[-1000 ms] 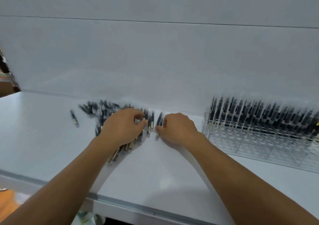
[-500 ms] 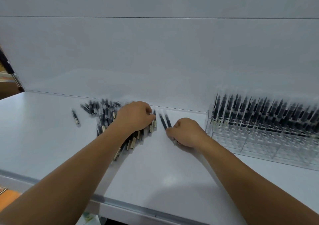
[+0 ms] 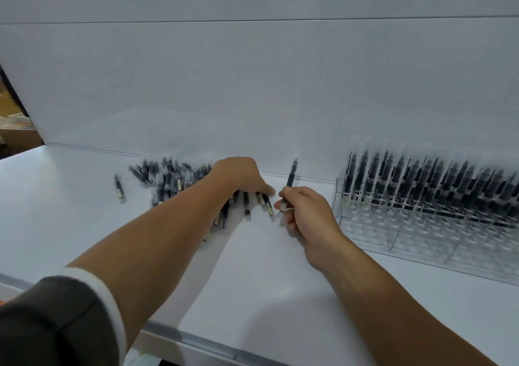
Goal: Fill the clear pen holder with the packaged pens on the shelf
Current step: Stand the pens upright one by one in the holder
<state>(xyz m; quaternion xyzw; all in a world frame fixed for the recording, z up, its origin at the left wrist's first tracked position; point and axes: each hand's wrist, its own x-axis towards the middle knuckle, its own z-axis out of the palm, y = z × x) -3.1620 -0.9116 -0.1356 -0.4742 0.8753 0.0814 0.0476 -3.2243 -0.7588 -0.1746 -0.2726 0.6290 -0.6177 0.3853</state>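
Though blurry, pen [image 3: 291,178] apparently in right hand [image 3: 306,214]

Front: bare shelf [image 3: 266,281] between the forearms, open.
Left: pen pile [image 3: 168,177] sprawls to the back panel [image 3: 252,98]; lone pen [image 3: 118,187] lies apart.
Right: pen holder [image 3: 421,225], its rear rows packed with upright pens, blocks passage.
Gap: narrow bare strip between right hand [image 3: 306,214] and holder.

The pen pile [image 3: 168,177] lies on the shelf [image 3: 56,225] near the back panel [image 3: 252,98], a stray pen [image 3: 118,187] apart to its left. The holder [image 3: 421,233] stands to the right, with pens [image 3: 415,180] standing in its rear rows.
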